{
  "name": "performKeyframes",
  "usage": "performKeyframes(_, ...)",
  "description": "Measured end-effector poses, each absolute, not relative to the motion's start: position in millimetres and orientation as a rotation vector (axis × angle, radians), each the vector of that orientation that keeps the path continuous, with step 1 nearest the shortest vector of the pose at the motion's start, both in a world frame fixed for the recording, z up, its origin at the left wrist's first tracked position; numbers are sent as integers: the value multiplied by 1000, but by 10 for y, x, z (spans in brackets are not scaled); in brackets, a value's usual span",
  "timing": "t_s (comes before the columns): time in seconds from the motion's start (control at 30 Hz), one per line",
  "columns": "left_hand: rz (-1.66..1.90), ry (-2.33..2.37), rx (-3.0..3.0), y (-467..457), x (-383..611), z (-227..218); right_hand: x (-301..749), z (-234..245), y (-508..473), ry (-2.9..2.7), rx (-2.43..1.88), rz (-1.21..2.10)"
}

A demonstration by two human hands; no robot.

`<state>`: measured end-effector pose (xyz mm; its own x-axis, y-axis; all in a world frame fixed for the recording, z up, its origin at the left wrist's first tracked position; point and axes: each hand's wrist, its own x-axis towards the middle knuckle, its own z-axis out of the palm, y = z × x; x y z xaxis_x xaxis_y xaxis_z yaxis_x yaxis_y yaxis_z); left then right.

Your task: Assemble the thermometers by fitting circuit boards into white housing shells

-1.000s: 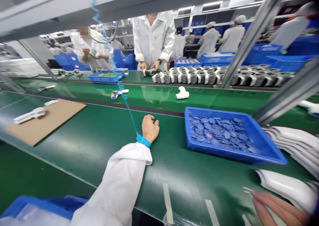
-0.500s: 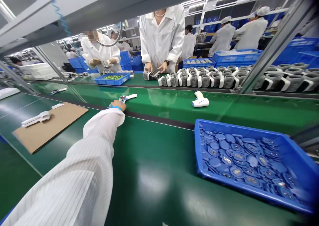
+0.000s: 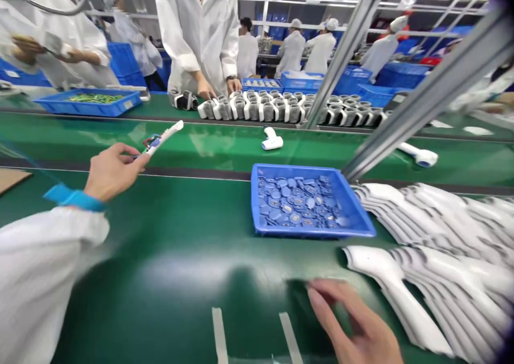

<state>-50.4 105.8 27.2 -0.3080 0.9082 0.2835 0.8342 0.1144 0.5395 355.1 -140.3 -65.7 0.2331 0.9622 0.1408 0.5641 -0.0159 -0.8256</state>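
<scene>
White smock sleeve [image 3: 40, 278], blue wrist strap [image 3: 73, 197]

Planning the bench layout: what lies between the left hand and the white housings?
Head view: a blue tray of discs separates the left hand and white housings.

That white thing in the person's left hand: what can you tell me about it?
The white plastic device is a slim, elongated piece, tilted up and away to the right above the green conveyor belt. Near its lower end sits a small circuit board with red and blue parts, too blurred to make out in detail. The left hand pinches that end between its fingertips, and nothing else appears to touch the device.
</scene>
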Motion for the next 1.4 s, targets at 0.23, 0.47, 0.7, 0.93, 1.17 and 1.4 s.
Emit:
performKeyframes(0.23, 1028, 1430, 2300, -692, 626, -30, 3287, 47, -903, -878, -1057, 1941)
performKeyframes(0.47, 711, 1351, 1744, -1062, 1091, -306, 3340, -116, -1305, -1258, -1350, 1855)
performKeyframes(0.7, 547, 996, 1544, -1104, 1252, -222, 3473, -15, -1501, -1758, -1462, 1444)
performKeyframes(0.93, 615, 1143, 1772, -1187, 1432, -194, 3410, 79, -1388, -1769, -1485, 817)
performKeyframes(1.17, 786, 1244, 1935, -1153, 1408, -246, 3297, 308, -1385, -1908, -1509, 312)
performKeyframes(1.4, 797, 1343, 1317, -923, 1274, -175, 3733, -300, -1326, -1956, -1991, 57)
